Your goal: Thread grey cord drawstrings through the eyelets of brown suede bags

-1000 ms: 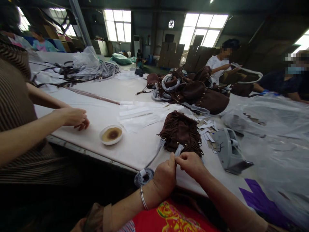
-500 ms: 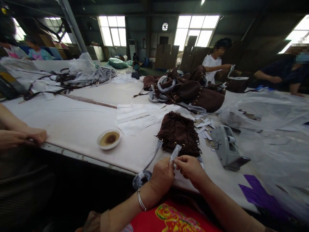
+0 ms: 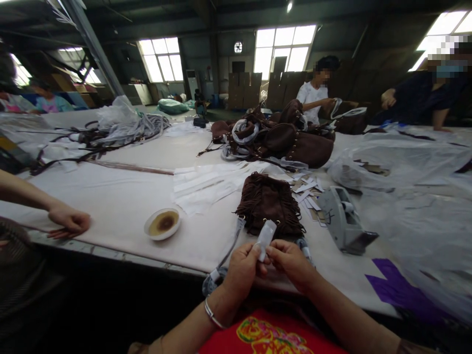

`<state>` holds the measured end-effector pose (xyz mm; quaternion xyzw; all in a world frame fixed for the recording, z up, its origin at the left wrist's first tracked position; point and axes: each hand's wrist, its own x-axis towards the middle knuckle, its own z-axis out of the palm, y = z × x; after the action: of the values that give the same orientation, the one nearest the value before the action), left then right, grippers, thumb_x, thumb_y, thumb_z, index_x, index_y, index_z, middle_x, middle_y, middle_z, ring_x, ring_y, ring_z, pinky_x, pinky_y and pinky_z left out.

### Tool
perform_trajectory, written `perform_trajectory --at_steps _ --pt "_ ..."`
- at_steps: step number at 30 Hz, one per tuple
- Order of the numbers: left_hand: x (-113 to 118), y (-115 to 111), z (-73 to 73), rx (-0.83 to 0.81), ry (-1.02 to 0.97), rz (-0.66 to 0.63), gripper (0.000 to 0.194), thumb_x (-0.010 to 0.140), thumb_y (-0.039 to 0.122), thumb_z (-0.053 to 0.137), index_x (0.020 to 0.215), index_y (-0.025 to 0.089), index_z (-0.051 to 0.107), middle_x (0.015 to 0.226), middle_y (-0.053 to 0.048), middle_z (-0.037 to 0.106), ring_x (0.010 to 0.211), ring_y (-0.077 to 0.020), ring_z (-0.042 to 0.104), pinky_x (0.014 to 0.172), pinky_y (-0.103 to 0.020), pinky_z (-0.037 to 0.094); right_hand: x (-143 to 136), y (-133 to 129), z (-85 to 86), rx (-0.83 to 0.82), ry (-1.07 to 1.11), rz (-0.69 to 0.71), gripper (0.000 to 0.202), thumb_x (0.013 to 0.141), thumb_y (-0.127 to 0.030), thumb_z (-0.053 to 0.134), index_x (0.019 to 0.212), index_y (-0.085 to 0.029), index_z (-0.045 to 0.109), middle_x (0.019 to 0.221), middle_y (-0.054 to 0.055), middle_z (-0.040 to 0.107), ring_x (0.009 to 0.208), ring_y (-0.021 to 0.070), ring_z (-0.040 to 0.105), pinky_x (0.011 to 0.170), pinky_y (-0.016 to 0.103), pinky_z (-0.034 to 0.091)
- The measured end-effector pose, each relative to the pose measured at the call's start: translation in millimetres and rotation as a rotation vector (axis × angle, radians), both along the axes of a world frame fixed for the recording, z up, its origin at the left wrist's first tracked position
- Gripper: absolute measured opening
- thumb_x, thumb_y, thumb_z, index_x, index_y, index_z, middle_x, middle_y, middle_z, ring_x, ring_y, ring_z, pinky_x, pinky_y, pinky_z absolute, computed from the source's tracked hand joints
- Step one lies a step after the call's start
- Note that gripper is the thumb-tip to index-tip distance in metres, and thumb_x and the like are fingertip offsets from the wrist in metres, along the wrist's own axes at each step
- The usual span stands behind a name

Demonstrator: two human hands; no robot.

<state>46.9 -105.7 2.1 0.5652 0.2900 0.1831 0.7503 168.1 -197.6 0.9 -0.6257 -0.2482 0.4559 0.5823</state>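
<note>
A dark brown fringed bag [image 3: 268, 199] lies flat on the table in front of me. From the rings at its near edge a piece of pale, thin wrapping [image 3: 266, 235] comes toward me. My left hand [image 3: 241, 273] pinches this wrapping between thumb and fingers. Close beside it, my right hand [image 3: 291, 260] has its fingertips closed on the wrapping's near end. What lies inside the wrapping is hidden. A grey-wrapped strap [image 3: 231, 242] runs from the bag's left side to a coil [image 3: 213, 281] at the table edge, left of my left wrist.
A tape dispenser [image 3: 344, 219] and paper strips [image 3: 309, 194] lie right of the bag. A shallow dish of brown liquid [image 3: 162, 224] stands left. Behind are piled brown bags [image 3: 306, 147]. Clear plastic [image 3: 416, 196] covers the right. A co-worker's hand [image 3: 70, 220] rests at the left edge.
The pale wrapping now looks flatter and broader, and my fingers have shifted slightly on it. The co-worker's hand at left has moved right and lies on the table. My view has shifted slightly.
</note>
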Motion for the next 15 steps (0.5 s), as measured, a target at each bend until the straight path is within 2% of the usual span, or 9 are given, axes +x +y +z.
perform_trajectory --at_steps 3,6,8,11,13,15 --pt "2.9 -0.6 -2.0 -0.194 -0.059 0.01 0.043 0.078 0.054 0.064 0.087 0.013 0.061 0.069 -0.002 0.064 0.046 -0.008 0.048 0.046 -0.022 0.043 1.1 -4.0 -5.3 0.061 0.066 0.014 0.041 0.073 -0.054 0.073 0.071 -0.016 0.059 0.053 -0.006 0.048 0.046 0.0055 0.032 0.046 0.02 0.022" --pt "3.2 -2.4 -4.5 -0.259 -0.067 -0.022 0.044 0.076 0.054 0.066 0.091 0.012 0.061 0.07 -0.002 0.063 0.047 -0.0077 0.048 0.045 -0.021 0.044 1.4 -5.9 -10.6 0.056 0.131 0.011 0.046 0.078 -0.061 0.065 0.071 -0.016 0.058 0.049 -0.007 0.044 0.041 0.0047 0.027 0.042 0.021 0.017" --pt "1.9 -2.4 -4.9 -0.216 -0.025 -0.054 0.045 0.078 0.056 0.064 0.092 0.013 0.061 0.071 -0.003 0.063 0.046 -0.0084 0.049 0.044 -0.021 0.044 2.1 -5.8 -12.3 0.045 0.145 0.036 0.049 0.077 -0.064 0.065 0.071 -0.016 0.059 0.048 -0.007 0.045 0.04 0.0044 0.026 0.041 0.021 0.015" --pt "1.3 1.8 -1.7 -0.045 0.104 -0.096 0.05 0.084 0.064 0.053 0.087 0.015 0.063 0.068 -0.005 0.064 0.046 -0.0128 0.054 0.042 -0.024 0.044 4.0 -4.7 -13.0 0.044 0.143 0.042 0.049 0.068 -0.061 0.076 0.07 -0.014 0.06 0.053 -0.005 0.051 0.042 0.0044 0.032 0.042 0.021 0.017" --pt "4.3 5.7 1.9 0.067 0.183 -0.086 0.055 0.085 0.069 0.047 0.081 0.016 0.064 0.064 -0.006 0.062 0.047 -0.0162 0.057 0.042 -0.026 0.044 5.5 -4.1 -14.1 0.052 0.151 0.035 0.049 0.065 -0.059 0.078 0.07 -0.015 0.059 0.052 -0.005 0.05 0.043 0.0044 0.032 0.043 0.021 0.017" --pt "9.6 7.9 4.8 0.155 0.193 -0.043 0.054 0.083 0.069 0.051 0.074 0.017 0.064 0.058 -0.005 0.059 0.045 -0.0175 0.056 0.04 -0.028 0.043 6.8 -3.5 -16.3 0.051 0.148 0.027 0.048 0.067 -0.06 0.076 0.068 -0.016 0.055 0.049 -0.008 0.045 0.041 0.0043 0.028 0.042 0.022 0.015"
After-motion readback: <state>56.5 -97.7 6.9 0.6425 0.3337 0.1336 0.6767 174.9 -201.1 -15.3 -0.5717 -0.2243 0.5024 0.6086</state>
